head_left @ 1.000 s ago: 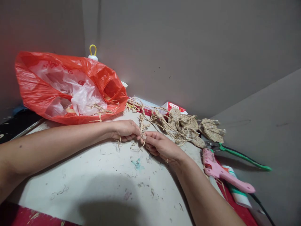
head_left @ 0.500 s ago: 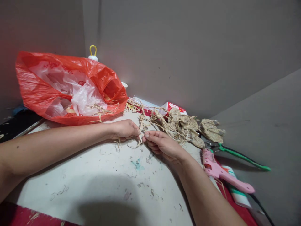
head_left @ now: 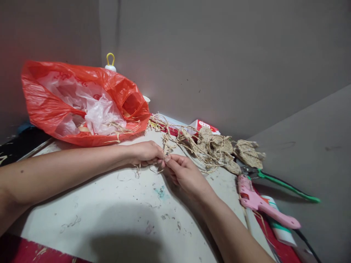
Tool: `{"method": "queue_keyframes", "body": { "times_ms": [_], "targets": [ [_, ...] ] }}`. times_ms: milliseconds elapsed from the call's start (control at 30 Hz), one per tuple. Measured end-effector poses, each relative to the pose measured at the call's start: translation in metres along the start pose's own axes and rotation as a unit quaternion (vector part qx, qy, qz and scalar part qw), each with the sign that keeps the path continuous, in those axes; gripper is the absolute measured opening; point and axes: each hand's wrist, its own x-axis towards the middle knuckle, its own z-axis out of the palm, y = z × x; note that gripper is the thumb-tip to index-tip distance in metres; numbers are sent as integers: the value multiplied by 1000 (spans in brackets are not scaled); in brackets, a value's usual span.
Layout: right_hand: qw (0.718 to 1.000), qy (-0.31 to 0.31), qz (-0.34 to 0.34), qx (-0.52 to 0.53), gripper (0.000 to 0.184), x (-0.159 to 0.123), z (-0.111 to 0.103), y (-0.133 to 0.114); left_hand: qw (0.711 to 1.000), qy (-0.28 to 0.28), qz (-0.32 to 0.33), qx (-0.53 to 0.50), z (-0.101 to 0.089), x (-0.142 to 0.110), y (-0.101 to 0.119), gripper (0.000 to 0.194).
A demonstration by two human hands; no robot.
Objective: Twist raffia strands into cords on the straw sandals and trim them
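Note:
Over the white board (head_left: 115, 204), my left hand (head_left: 148, 152) and my right hand (head_left: 184, 171) meet with fingertips pinched together. Between them is a strand of pale dried straw (head_left: 168, 145), running up from the fingers toward a tangle of twisted straw cords. Thin loose fibres (head_left: 138, 170) hang below my left hand. My left fingers are curled and partly hidden. My right thumb presses against the bent index finger. Just beyond my right hand lie several coiled straw pieces (head_left: 219, 144) with cords attached.
A red plastic bag (head_left: 46, 113) with clear plastic and straw inside stands at the left. At the right are green-handled pliers (head_left: 290, 186), a pink glue gun (head_left: 274, 212) with a black cable and a white-green tube (head_left: 283, 233). Behind the straw sits a red-white box (head_left: 207, 126); grey walls (head_left: 219, 65) enclose the board.
My right hand has shifted slightly left and turned, so its fingertips press closer against my left fingers. The straw strand stays between them. The whole view has shifted a little.

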Motion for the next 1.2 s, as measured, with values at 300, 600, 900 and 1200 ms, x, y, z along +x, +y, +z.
{"method": "queue_keyframes", "body": {
  "times_ms": [300, 600, 900, 1200],
  "targets": [
    [885, 127, -99, -437, 26, -14, 14, -2, 990, 17, -3, -141, 6, -2, -1, 25],
    [761, 107, -75, -635, 21, -22, 24, -10, 978, 39, 7, -206, 20, -5, -2, 31],
    [802, -53, -101, -586, 23, -40, 38, -20, 985, 31, 0, -172, 19, -9, 2, 22],
    [990, -70, -8, -119, 41, -23, -22, -26, 992, 24, 23, -123, 14, -11, 1, 21]
  ]
}}
